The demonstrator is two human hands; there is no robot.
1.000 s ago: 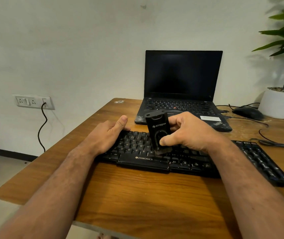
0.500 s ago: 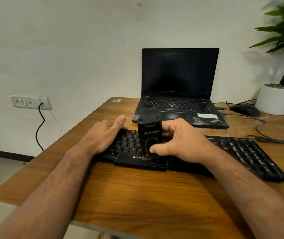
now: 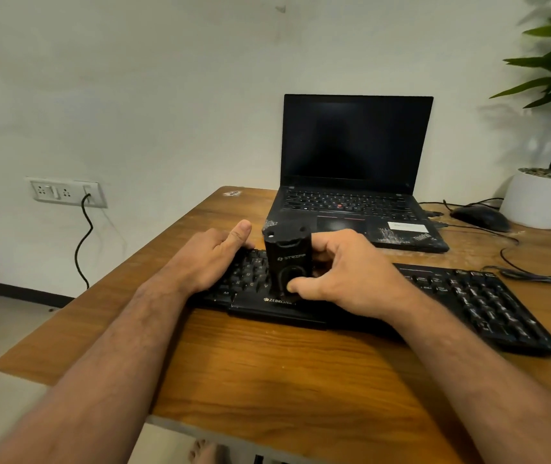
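Right hand (image 3: 344, 272) fingers pinch the upright brush (image 3: 289, 259) on the keyboard (image 3: 468, 296); left hand (image 3: 210, 259) rests there.

Single view, from a wide-angle camera worn on the head. It looked forward and down from above the near edge of the wooden table (image 3: 267, 380). Both forearms entered from the bottom corners. The left hand (image 3: 210, 259), right hand (image 3: 344, 279) and black brush (image 3: 289, 259) sat close to the lens at frame centre, over the keyboard (image 3: 468, 296). The laptop (image 3: 357, 145) stood farther back, screen facing the camera. The wall filled the upper half, with the wall socket (image 3: 66, 192) at left and the plant pot (image 3: 541, 202) at the right edge. Floor showed lower left
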